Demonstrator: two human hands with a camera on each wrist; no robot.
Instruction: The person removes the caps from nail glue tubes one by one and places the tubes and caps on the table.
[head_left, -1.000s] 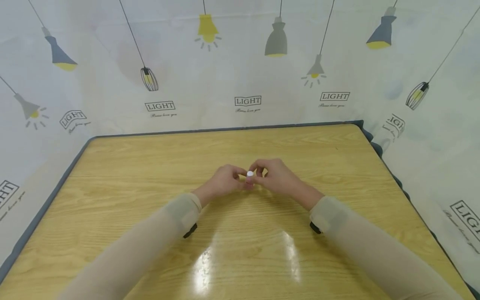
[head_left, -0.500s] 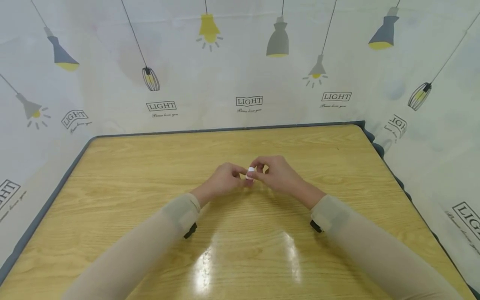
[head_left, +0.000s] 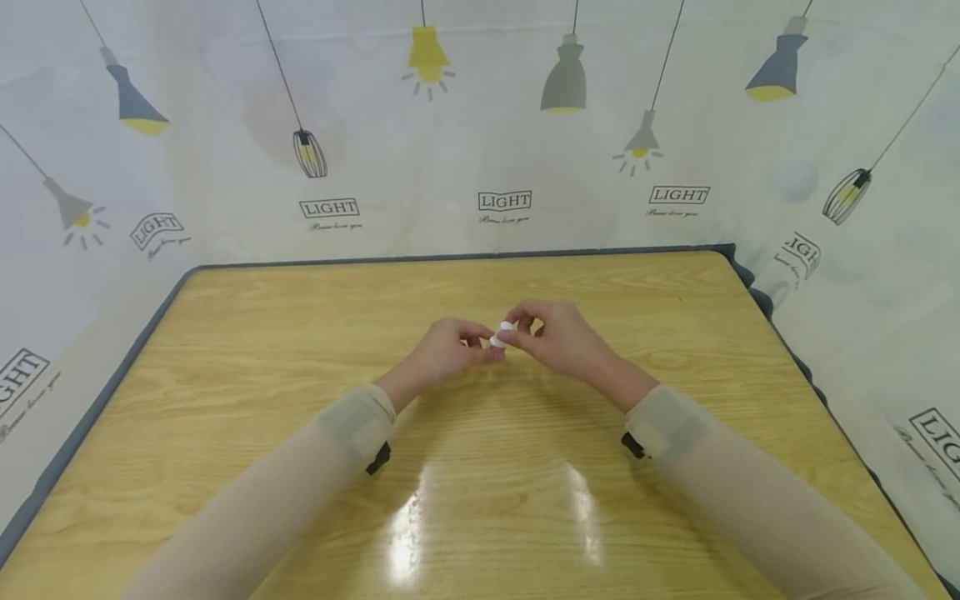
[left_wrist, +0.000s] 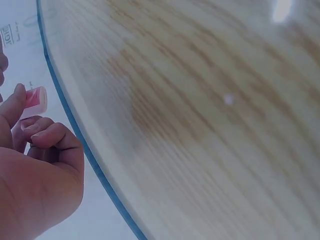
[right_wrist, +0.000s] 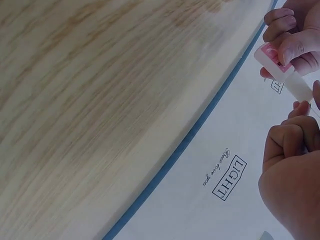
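Observation:
A small clear bottle with a pink label (right_wrist: 270, 54) is gripped by my left hand (head_left: 447, 353), thumb across the label in the right wrist view. Its white cap (right_wrist: 299, 88) lies in line with the bottle's end, and my right hand (head_left: 557, 337) pinches it between thumb and fingertip. In the head view the white cap (head_left: 506, 327) leans up to the right between the two hands, over the middle of the table. The bottle's pink lower part (left_wrist: 33, 98) sticks out beyond the thumb in the left wrist view, where the cap is hidden.
Both hands are above a glossy wood-grain table (head_left: 480, 500) with a dark blue edge (head_left: 420, 260). Behind and beside it hangs a white cloth backdrop (head_left: 405, 158) printed with lamps. Dark wrist devices (head_left: 380, 457) sit under both sleeves.
Both hands have moved slightly away from me with the bottle. The bottle has gone from nearly upright to tilted, its cap end leaning right, and more white shows between the fingers.

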